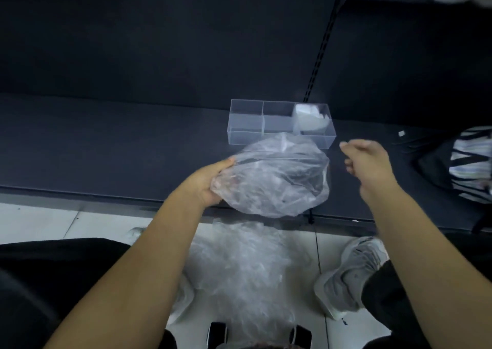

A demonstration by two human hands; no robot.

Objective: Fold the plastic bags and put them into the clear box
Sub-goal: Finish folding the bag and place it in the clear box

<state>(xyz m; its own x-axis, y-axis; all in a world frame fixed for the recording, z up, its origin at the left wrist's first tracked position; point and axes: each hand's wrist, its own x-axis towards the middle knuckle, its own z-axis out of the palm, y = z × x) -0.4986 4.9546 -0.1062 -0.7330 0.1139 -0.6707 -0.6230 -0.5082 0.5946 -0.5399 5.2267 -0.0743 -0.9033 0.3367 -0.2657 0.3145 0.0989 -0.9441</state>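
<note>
1. A dark counter (106,149) runs across above a white tiled floor (40,221), where a heap of bags (239,268) lies below both grips.
2. The left grip (210,181) curls round a crumpled plastic bag (277,178).
3. Just beyond it stands the clear box (247,135), with a folded bag (310,119) in its right compartment.
4. The right grip (370,162), blurred, hangs apart with fingers curled on nothing.

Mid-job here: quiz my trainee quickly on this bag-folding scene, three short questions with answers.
1. True or false: the right hand grips the crumpled plastic bag.
2. Which compartment of the clear box already holds something white? A left, B middle, C right.
3. Fill in: the pile of loose bags lies on the ____.
Key: 1 false, the left hand grips it; 2 C; 3 floor.
</note>
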